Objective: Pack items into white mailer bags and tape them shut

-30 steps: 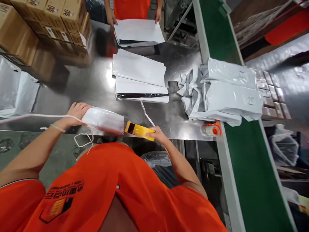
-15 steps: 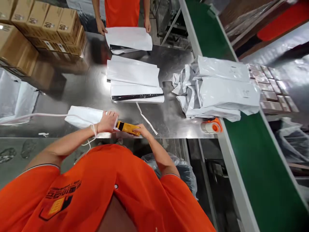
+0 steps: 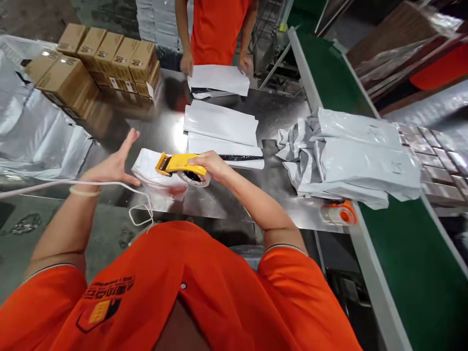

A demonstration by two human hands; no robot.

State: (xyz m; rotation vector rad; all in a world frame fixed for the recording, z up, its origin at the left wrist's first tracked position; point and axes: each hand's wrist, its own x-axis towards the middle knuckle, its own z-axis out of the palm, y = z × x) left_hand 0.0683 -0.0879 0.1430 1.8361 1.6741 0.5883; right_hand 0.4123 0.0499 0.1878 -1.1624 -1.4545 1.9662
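Observation:
My right hand (image 3: 211, 165) grips a yellow tape dispenser (image 3: 179, 164) with a roll of clear tape in it. Under the dispenser lies a white wrapped parcel (image 3: 146, 163) near the table's front edge; whether tape joins the two I cannot tell. At the parcel's left end, my left hand (image 3: 113, 165) is spread, thumb apart from the fingers, holding nothing. A white cord (image 3: 109, 183) passes over my left wrist and ends in a loop. Just behind the parcel sits a stack of white mailer bags (image 3: 223, 124) with a black strip.
Filled grey-white mailers (image 3: 369, 156) are piled on the right, partly over a green conveyor belt (image 3: 398, 243). An orange tape dispenser (image 3: 341, 213) lies at the table's right corner. Brown boxes (image 3: 124, 58) stand back left. Across the table, a person in orange (image 3: 219, 29) holds a mailer bag (image 3: 219, 80).
My left hand has let go of the parcel and moved left, opening. My right hand has lifted the yellow dispenser up and over the parcel. The view has shifted.

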